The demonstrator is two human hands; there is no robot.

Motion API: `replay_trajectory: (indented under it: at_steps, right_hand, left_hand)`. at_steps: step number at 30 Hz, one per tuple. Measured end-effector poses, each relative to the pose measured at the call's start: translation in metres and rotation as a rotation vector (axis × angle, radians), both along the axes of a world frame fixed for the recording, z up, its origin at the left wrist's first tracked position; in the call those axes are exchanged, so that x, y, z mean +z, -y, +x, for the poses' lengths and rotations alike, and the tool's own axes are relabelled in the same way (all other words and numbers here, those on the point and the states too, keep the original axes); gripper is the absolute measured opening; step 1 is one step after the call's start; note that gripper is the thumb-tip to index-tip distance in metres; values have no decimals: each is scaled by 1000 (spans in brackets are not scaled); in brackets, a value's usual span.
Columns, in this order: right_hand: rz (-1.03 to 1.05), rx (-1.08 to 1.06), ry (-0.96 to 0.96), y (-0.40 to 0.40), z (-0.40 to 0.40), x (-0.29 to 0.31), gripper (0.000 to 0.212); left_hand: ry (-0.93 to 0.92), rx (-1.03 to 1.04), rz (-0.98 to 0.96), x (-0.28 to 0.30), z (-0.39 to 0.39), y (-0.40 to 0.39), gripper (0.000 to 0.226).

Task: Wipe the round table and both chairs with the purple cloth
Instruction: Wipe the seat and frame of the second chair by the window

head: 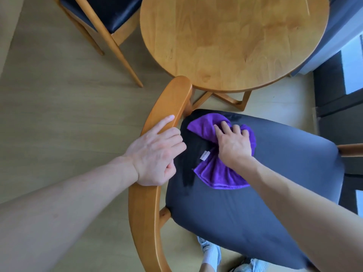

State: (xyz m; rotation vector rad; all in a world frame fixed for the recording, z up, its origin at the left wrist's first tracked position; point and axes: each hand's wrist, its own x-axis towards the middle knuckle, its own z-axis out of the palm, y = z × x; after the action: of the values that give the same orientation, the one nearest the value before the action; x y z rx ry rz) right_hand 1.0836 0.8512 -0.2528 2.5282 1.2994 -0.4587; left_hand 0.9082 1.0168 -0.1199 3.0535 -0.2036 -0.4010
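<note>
near chair (245, 213): left hand (155, 154) curled round backrest, steadying. right hand (233, 144) presses purple cloth (216, 173), fingers spread, on seat's far corner. sweep overlapping strokes toward near edge.

Left hand (155, 154) mid-frame, fingers curled in a grip, arm from lower left; right hand (233, 142) just beside it, fingers spread, pressing flat.

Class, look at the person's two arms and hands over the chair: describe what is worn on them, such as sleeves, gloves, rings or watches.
Nothing is worn on either. The left hand and right hand are bare, with no gloves, and no rings or watch show. Both forearms are uncovered up to the frame's edge, so no sleeve is visible. The nails are short and unpainted.
</note>
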Motion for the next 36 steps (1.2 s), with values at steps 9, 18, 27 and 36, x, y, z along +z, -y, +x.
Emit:
replay_trajectory:
  at_steps: [9, 18, 27, 36]
  right_hand:
    - [1, 684, -223, 61, -89, 8, 35]
    - [63, -25, -57, 23, -34, 6, 38]
    - [68, 379, -404, 65, -101, 24, 31]
    - [387, 14, -568, 68, -62, 53, 45]
  left_hand:
    - [15, -14, -2, 1, 0, 0, 32]
    - [24, -21, 11, 0, -1, -1, 36]
    - [13, -53, 33, -1, -2, -1, 28]
    - [-21, 49, 245, 11, -9, 13, 45]
